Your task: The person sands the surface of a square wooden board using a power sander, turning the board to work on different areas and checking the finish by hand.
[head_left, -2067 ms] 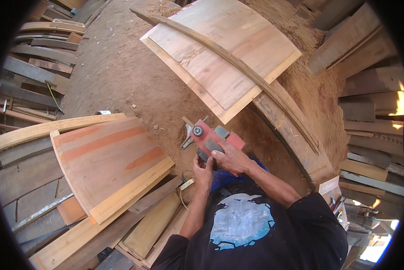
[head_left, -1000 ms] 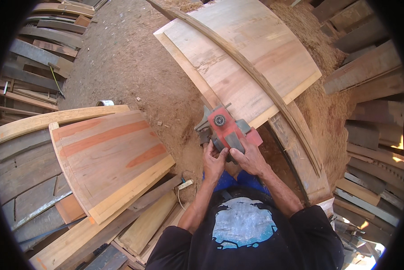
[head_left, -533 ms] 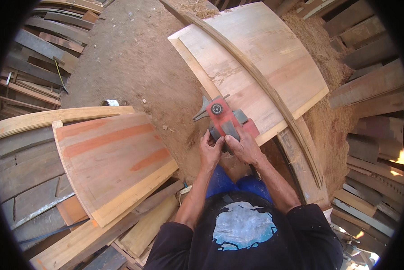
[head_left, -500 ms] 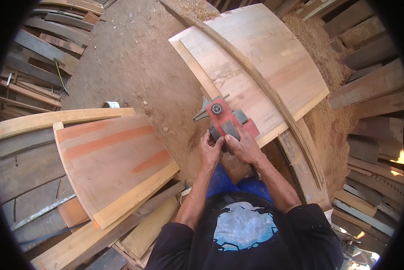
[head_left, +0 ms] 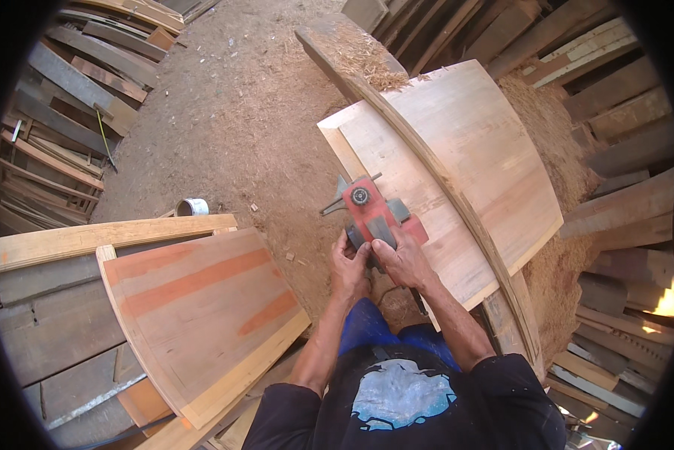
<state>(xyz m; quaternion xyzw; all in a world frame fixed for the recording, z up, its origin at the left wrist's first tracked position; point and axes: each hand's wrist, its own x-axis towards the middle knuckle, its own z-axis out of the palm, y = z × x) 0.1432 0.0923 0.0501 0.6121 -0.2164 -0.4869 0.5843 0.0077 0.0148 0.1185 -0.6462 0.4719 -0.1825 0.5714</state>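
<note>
A red and grey electric hand planer (head_left: 374,214) is held between both my hands at the left edge of a pale curved wooden panel (head_left: 457,135). My right hand (head_left: 402,259) is closed round its grey rear grip, thumb on top. My left hand (head_left: 350,264) is closed against the planer's left side, its fingertips partly hidden by the body. The planer's knob end points away from me, with a metal guide sticking out to its left. Its sole is hidden. Across the panel lies a long, narrow, bowed wooden strip (head_left: 427,154).
To the left, a second panel (head_left: 202,281) with orange-stained bands rests over stacked planks (head_left: 40,315). A white tin (head_left: 192,207) lies beyond it on the dirt floor (head_left: 224,112). Wood shavings (head_left: 371,67) and sawdust surround the right panel. More timber stacks (head_left: 615,45) line the right.
My view has shifted, so both panels sit lower in the picture. The planer has moved slightly away from the right panel, toward the far left. Both hands keep their hold.
</note>
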